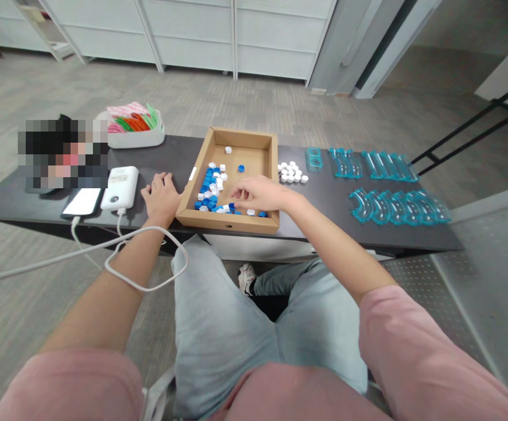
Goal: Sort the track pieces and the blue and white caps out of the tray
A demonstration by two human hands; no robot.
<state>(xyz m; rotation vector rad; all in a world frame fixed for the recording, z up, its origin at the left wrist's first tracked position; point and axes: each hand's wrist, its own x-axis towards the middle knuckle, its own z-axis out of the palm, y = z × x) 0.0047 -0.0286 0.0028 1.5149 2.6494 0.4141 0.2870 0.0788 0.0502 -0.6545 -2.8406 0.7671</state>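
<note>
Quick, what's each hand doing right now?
Left hand: open, palm down on the table.
Right hand: curled inside the cardboard box; whether it holds anything, cannot tell.

White power bank [121, 182] lying flat
A phone [83, 202] is resting left of it, a basket [136, 138] standing behind.

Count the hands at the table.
2: the left hand on the table beside the cardboard box, and the right hand inside the box, near blue and white pieces.
</note>
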